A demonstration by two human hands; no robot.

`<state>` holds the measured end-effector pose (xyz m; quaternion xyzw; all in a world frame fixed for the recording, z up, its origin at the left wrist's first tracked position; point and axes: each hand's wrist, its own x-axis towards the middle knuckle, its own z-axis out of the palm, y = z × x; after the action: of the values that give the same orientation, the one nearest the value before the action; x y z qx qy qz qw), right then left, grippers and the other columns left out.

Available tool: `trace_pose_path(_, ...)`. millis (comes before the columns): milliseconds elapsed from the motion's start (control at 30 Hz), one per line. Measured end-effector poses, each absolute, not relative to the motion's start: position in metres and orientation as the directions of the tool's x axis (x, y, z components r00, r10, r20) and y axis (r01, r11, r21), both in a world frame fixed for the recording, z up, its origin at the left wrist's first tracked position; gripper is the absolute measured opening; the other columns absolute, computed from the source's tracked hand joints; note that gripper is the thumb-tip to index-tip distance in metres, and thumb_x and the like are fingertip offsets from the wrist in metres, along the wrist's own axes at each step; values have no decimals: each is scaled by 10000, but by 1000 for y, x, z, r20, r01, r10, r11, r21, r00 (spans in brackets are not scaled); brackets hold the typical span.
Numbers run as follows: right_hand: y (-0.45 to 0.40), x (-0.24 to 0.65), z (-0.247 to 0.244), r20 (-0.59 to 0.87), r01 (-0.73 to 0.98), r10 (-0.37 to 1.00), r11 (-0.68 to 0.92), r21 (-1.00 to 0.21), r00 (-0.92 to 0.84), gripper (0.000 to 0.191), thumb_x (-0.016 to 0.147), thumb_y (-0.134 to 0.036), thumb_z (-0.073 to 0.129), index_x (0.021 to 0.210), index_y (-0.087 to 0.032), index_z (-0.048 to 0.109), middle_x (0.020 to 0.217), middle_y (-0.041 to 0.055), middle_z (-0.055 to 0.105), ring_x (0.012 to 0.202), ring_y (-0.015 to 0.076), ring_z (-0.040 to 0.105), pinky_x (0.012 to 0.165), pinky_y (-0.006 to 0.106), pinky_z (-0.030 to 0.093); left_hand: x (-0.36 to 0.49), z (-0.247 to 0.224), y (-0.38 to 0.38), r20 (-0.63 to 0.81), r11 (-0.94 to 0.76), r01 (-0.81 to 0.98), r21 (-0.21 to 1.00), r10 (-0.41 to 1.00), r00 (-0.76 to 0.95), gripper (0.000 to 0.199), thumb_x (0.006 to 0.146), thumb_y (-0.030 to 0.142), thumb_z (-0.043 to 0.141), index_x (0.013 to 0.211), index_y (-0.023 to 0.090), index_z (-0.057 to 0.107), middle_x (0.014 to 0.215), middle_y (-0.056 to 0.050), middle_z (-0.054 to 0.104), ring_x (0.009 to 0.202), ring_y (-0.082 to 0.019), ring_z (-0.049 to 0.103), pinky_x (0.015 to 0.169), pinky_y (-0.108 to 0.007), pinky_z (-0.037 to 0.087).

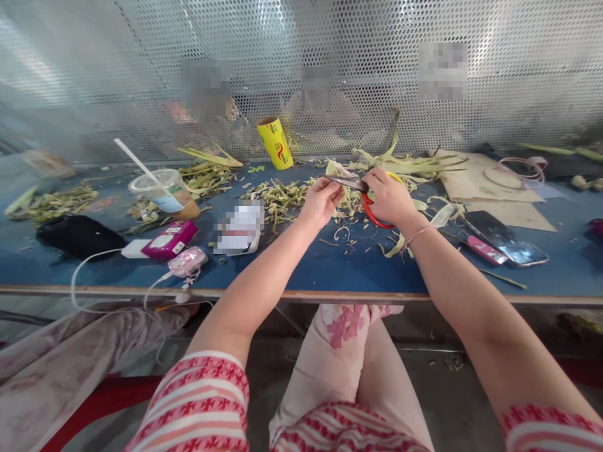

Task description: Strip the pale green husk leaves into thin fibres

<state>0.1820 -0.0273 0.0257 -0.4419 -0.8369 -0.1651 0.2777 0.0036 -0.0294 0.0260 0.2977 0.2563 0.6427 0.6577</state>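
Observation:
My right hand (387,194) grips a pair of scissors (372,210) with red and yellow handles, its blades pointing left toward my other hand. The fingers of my left hand (323,202) are pinched together at the blade tips, on a pale plant piece (336,168) that is partly hidden behind the blade. Below and behind both hands lies a loose heap of dry, yellow-green plant trimmings (285,199). Longer pale stalks and leaves (409,164) spread out just beyond my right hand.
On the blue table (292,270) stand a lidded drink cup (164,194) and a yellow cardboard tube (276,143). Phones (506,238), a magenta box (170,240), white cables and a black pouch (80,235) lie about. Perforated metal (358,37) closes the back. Another person's legs (85,351) are at left.

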Motion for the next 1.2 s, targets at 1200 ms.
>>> trace_pose_path(1200, -33, 189, 36, 544, 855, 704, 515, 51, -457, 317, 848, -217, 504, 1121, -183, 662, 1203, 134, 594, 871, 224, 576, 641, 330, 382, 4, 22, -25, 1, 65, -703, 709, 996, 94, 295, 810, 5, 630, 1008, 205, 717, 608, 47, 653, 590, -57, 648, 687, -194, 543)
